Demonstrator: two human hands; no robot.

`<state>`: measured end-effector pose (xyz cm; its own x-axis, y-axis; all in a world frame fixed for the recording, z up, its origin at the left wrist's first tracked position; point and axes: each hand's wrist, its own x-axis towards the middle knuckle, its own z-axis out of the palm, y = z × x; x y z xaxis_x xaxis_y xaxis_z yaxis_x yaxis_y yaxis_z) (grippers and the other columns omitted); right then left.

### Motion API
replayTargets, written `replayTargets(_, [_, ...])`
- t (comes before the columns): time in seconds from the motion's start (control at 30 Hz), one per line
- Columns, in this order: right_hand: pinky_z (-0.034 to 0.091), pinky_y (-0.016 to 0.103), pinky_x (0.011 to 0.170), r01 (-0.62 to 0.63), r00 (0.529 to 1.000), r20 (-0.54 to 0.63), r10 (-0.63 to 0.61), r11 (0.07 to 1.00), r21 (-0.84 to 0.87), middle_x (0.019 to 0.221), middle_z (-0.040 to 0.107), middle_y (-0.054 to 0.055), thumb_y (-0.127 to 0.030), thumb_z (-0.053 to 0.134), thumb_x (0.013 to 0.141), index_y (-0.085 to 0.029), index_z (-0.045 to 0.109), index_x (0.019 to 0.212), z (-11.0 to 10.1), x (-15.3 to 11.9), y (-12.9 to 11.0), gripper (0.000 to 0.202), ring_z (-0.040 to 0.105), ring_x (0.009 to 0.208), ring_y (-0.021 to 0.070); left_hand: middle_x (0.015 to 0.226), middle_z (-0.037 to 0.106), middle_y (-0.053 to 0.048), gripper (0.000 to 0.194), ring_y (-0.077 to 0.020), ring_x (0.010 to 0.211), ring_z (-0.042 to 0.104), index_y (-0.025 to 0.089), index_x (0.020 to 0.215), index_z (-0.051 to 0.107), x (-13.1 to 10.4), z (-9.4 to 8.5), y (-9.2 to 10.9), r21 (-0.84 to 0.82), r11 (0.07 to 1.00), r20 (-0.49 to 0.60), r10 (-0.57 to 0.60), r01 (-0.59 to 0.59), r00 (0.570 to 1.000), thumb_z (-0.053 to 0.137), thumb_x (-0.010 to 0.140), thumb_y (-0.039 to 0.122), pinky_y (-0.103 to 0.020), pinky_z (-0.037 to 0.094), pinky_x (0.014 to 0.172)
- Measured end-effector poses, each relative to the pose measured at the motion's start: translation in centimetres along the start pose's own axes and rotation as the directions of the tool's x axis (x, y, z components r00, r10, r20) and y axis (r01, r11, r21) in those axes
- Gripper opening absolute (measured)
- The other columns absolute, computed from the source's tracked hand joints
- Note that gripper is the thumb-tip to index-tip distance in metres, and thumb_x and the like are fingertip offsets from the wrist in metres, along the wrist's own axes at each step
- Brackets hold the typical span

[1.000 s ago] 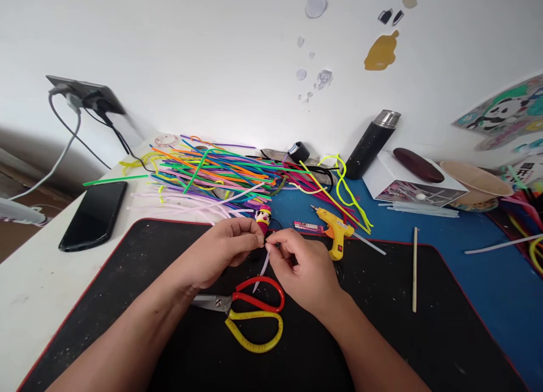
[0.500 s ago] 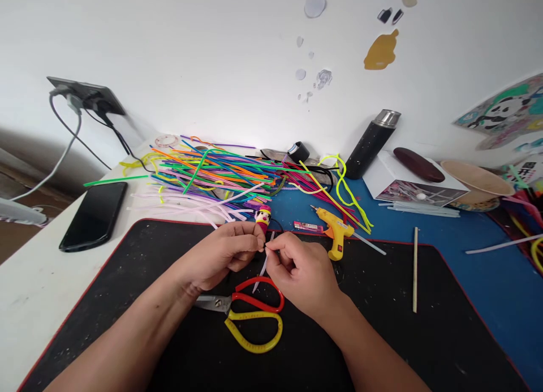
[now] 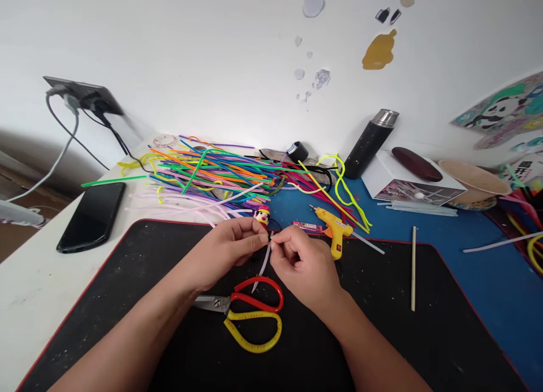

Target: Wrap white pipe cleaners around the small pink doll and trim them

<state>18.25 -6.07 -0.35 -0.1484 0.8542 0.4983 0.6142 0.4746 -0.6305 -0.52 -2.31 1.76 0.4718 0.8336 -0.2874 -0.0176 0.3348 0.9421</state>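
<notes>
My left hand (image 3: 237, 242) and my right hand (image 3: 303, 262) meet above the black mat, both closed in a pinch. Between their fingertips is a small black piece (image 3: 270, 238), mostly covered by the fingers. Just behind my left fingers, a small figure (image 3: 262, 215) shows a white face and a pink and yellow top; its lower part is hidden. A pale lilac strip (image 3: 265, 262) runs down between the hands to the mat. Below them lie scissors (image 3: 254, 313) with one red and one yellow handle, blades partly behind my left wrist.
A pile of colourful pipe cleaners (image 3: 212, 168) lies at the back. Right of my hands are a pink lighter (image 3: 307, 227) and a yellow glue gun (image 3: 337, 231). A wooden stick (image 3: 413, 267) rests on the mat (image 3: 373, 324). A phone (image 3: 91, 216) is at left, a black flask (image 3: 371, 143) behind.
My fingertips have shifted slightly to the right and up, still pinched together at the small black piece. The figure, scissors and glue gun stay where they were.
</notes>
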Motion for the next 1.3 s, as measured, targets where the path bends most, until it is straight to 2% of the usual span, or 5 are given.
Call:
replayTargets(0.1, [0.033,0.023,0.048,-0.027,1.000,-0.012,0.027,0.999,0.018,0.052,0.042,-0.011,-0.017,0.061,0.093,-0.023,0.061,0.084,-0.13,0.08,0.16,0.010,0.038,0.042,0.0089,0.081,0.067,-0.001,0.031,-0.0148,0.073,0.058,0.018,0.089,0.068,-0.26,0.01,0.25,0.193,0.970,0.005,0.148,-0.146,0.989,0.074,0.092,0.048,-0.025,0.048,0.069])
replayTargets(0.2, [0.033,0.023,0.048,-0.079,0.997,-0.002,0.079,0.995,0.065,0.052,0.041,-0.012,-0.018,0.061,0.093,-0.023,0.060,0.085,-0.19,0.15,0.18,0.010,0.038,0.043,0.0088,0.093,0.075,-0.003,0.024,-0.0206,0.090,0.067,0.019,0.095,0.070,-0.50,-0.12,0.31,0.359,0.902,-0.020,0.264,-0.239,0.964,0.068,0.097,0.043,-0.031,0.052,0.085])
replayTargets(0.53, [0.033,0.023,0.047,-0.336,0.942,0.101,0.320,0.887,0.318,0.054,0.042,-0.010,-0.024,0.062,0.089,-0.022,0.059,0.080,-0.65,0.71,-0.19,0.010,0.039,0.047,0.0100,0.095,0.077,-0.001,0.016,-0.0175,0.083,0.069,0.022,0.106,0.071,-0.88,-0.46,-0.04,0.695,0.635,0.031,0.444,-0.338,0.895,0.059,0.104,0.032,-0.026,0.049,0.078])
replayTargets(0.87, [0.030,0.023,0.046,-0.394,0.919,0.148,0.365,0.843,0.366,0.054,0.040,-0.010,-0.026,0.063,0.087,-0.023,0.058,0.078,-0.61,0.85,-0.38,0.010,0.037,0.047,0.0102,0.082,0.072,0.001,0.010,-0.0131,0.066,0.061,0.022,0.098,0.068,-0.78,-0.53,-0.34,0.793,0.484,0.073,0.529,-0.371,0.846,0.060,0.102,0.028,-0.022,0.042,0.064])
replayTargets(1.3, [0.031,0.024,0.047,-0.413,0.911,0.160,0.380,0.838,0.358,0.054,0.039,-0.011,-0.027,0.061,0.087,-0.023,0.058,0.079,-0.65,1.02,-0.41,0.010,0.038,0.046,0.0106,0.087,0.079,0.000,0.012,-0.0152,0.074,0.072,0.024,0.103,0.071,-0.55,-0.63,-0.14,0.788,0.486,0.085,0.523,-0.378,0.848,0.059,0.104,0.025,-0.022,0.046,0.067])
